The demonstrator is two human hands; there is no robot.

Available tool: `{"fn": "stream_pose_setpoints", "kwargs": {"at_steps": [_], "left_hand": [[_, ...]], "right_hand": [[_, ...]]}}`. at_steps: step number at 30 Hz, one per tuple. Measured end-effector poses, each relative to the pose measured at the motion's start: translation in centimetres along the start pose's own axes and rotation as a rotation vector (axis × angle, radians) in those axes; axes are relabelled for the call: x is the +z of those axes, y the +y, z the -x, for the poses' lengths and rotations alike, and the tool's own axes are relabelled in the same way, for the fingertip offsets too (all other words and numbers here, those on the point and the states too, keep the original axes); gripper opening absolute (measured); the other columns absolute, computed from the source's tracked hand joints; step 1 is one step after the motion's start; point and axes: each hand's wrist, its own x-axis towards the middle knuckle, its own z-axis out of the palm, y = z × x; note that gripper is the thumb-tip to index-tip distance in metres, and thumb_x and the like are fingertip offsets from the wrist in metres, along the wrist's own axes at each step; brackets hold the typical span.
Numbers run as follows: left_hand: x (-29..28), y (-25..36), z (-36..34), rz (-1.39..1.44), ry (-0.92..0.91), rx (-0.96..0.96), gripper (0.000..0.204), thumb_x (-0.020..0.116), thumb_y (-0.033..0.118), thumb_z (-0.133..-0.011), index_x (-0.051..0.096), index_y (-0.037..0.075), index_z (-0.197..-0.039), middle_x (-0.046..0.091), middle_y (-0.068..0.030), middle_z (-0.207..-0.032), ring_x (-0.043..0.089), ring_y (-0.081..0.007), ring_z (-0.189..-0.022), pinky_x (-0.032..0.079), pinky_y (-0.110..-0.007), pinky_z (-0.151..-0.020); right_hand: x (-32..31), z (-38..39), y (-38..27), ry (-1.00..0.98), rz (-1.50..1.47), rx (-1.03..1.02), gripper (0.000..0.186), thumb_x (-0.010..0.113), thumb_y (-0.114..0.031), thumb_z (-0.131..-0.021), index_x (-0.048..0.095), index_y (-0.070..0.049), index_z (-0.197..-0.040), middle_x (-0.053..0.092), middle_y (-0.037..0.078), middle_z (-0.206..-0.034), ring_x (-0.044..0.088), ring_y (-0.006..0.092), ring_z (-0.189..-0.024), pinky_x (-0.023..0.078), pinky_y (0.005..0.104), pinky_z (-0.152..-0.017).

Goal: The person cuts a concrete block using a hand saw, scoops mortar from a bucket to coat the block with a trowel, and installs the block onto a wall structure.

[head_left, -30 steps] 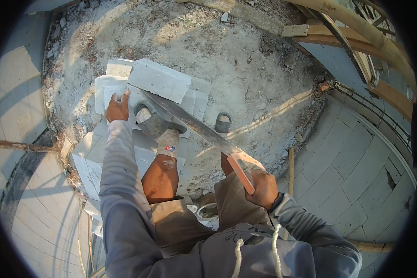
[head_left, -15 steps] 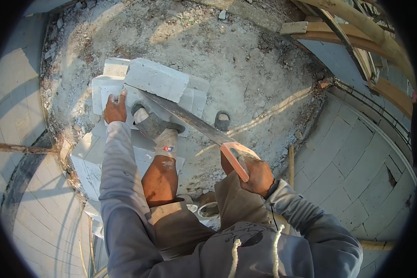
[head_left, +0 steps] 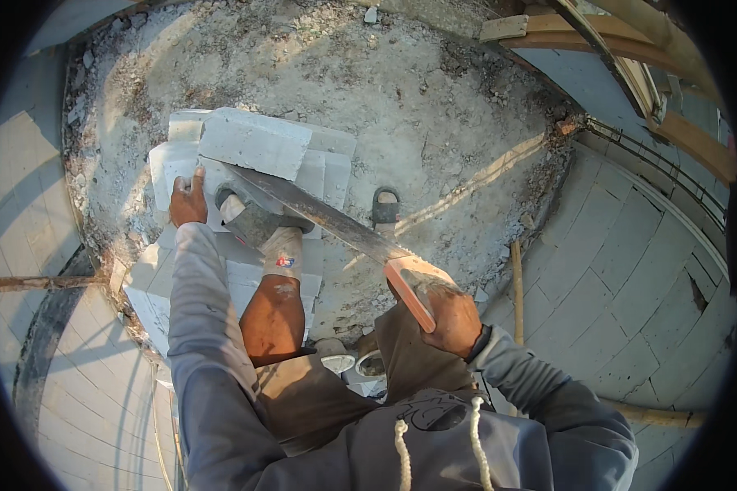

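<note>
My right hand [head_left: 453, 322] is wrapped around the orange handle of a handsaw [head_left: 323, 214]. The long, dirty blade slants up and left, along the lower edge of a pale lightweight concrete block [head_left: 255, 141]. My left hand [head_left: 188, 199] grips the left side of the pale block piece under my foot, its thumb beside the saw's tip; the fingertips are partly hidden. My left foot, in a dark sandal [head_left: 258, 222], presses on the pale blocks just below the blade. More blocks [head_left: 329, 176] lie underneath and around.
My other sandal [head_left: 386, 206] stands on rough, rubble-strewn ground. Pale block walls [head_left: 606, 270] curve around on both sides. Timber beams [head_left: 581, 37] are at the upper right, and a wooden pole [head_left: 517, 290] leans at the right. White round rims [head_left: 336, 362] show between my legs.
The whole view has shifted slightly, so blocks and hands appear a little farther left. The saw keeps nearly the same place against the block, and both hands keep their grips.
</note>
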Motion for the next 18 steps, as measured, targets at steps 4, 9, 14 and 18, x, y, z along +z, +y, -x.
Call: {"fn": "stream_pose_setpoints", "kwargs": {"at_steps": [4,9,14,18], "left_hand": [[2.7,1.2,-1.9,-0.137,0.051,0.103,0.062,0.051,0.065,-0.082,0.063,0.009,-0.104,0.067,-0.0173,-0.101,0.060,-0.0400,-0.099,0.042,-0.046,-0.089],[2.9,0.1,-0.6,-0.097,-0.034,0.050,0.065,0.052,0.064,-0.082,0.063,0.005,-0.106,0.066,-0.0204,-0.104,0.060,-0.0396,-0.101,0.041,-0.046,-0.091],[-0.2,-0.9,0.2,0.004,-0.036,0.057,0.064,0.052,0.063,-0.083,0.063,0.004,-0.102,0.066,-0.0201,-0.100,0.061,-0.0398,-0.098,0.044,-0.044,-0.088],[2.2,0.8,0.1,-0.052,0.057,0.046,0.062,0.052,0.065,-0.082,0.063,0.006,-0.101,0.067,-0.0175,-0.100,0.061,-0.0396,-0.095,0.045,-0.044,-0.086]], "right_hand": [[1.5,-16.0,-4.6,-0.205,-0.067,0.048,0.039,0.069,-0.019,-0.067,0.056,0.001,-0.098,0.066,0.019,-0.079,0.065,0.0351,-0.076,0.052,0.0436,-0.067],[4.0,-16.1,-4.9,-0.084,-0.142,0.036,0.037,0.067,-0.018,-0.067,0.057,0.001,-0.097,0.065,0.021,-0.080,0.065,0.0359,-0.080,0.051,0.0425,-0.072],[0.1,-2.0,1.2,-0.095,-0.128,0.021,0.047,0.069,-0.017,-0.062,0.057,0.001,-0.104,0.065,0.020,-0.087,0.064,0.0372,-0.080,0.050,0.0444,-0.078],[2.0,-12.3,-1.2,-0.122,-0.085,0.018,0.045,0.067,-0.019,-0.065,0.056,0.003,-0.103,0.065,0.018,-0.073,0.064,0.0365,-0.072,0.052,0.0431,-0.068]]}}
